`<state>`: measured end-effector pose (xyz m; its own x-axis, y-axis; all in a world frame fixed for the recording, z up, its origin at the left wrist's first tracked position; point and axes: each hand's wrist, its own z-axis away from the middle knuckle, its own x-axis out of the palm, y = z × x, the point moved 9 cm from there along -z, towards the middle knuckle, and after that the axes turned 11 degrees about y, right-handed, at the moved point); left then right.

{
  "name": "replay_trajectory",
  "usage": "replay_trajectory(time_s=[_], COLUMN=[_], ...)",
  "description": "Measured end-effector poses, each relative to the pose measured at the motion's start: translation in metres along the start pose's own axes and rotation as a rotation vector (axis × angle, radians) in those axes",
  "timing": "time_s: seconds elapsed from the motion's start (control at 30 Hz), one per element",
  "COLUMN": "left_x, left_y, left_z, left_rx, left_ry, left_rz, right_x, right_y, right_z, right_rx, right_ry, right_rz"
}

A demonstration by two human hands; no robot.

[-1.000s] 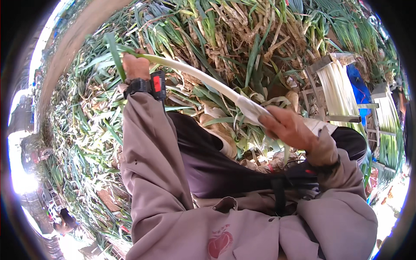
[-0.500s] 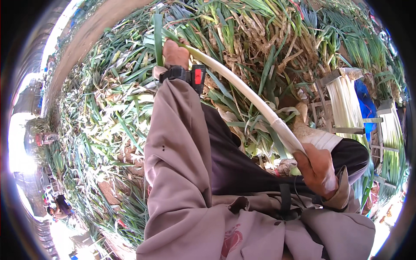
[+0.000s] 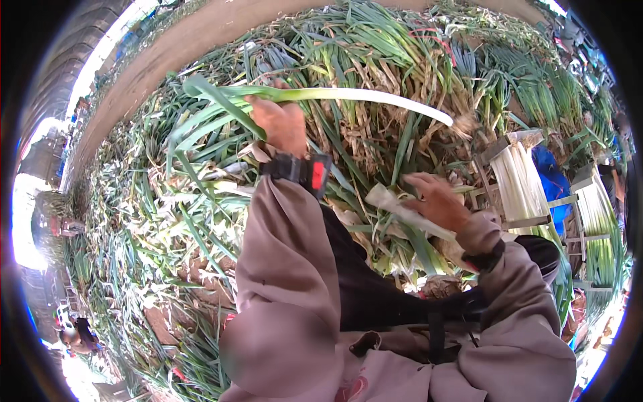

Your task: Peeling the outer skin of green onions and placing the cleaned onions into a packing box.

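Observation:
My left hand (image 3: 281, 124) is closed around a leek (image 3: 375, 99) where its white shaft turns green. The shaft stretches out to the right with a slight bend and ends in brownish roots; the green leaves (image 3: 207, 110) spread to the left of my fist. Lower and to the right, my right hand (image 3: 439, 201) has its fingers apart and is slightly blurred. A pale, translucent strip of peeled leek skin (image 3: 388, 203) lies against or just under its thumb side; I cannot tell whether they touch. The right hand is apart from the leek.
Heaps of leeks (image 3: 375, 40) with dry roots lie ahead, and loose leaves and peelings (image 3: 167, 221) cover the ground at left. At right, metal racks (image 3: 529, 221) hold white-stemmed leeks beside a blue sheet (image 3: 552, 174). Another person (image 3: 82, 335) is far off at lower left.
My right hand has left the leek's lower end and moved up and left, opening. The leek has swung from slanting down to nearly level, its root end free. A pale skin strip now shows.

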<state>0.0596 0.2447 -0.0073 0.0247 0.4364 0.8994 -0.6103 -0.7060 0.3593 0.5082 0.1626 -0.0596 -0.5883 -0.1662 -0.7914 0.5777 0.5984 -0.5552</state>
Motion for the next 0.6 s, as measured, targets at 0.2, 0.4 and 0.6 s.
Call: replay_trajectory(time_s=[0.2,0.4,0.6], left_x=[0.011,-0.048,-0.075], left_y=[-0.066,-0.167,-0.147], left_z=[0.13,0.151,-0.015], left_rx=[-0.249,-0.492,-0.024], left_ry=[-0.043,-0.234,-0.416], left_rz=[-0.107,-0.754,-1.202], right_x=[0.022,-0.034,-0.312], right_y=[-0.032,0.032,0.117], right_z=[-0.133,-0.146,-0.089], right_rx=[0.551,0.558,0.285], right_ry=[0.486,0.795,0.825], right_rz=[-1.457,-1.553,-0.251])
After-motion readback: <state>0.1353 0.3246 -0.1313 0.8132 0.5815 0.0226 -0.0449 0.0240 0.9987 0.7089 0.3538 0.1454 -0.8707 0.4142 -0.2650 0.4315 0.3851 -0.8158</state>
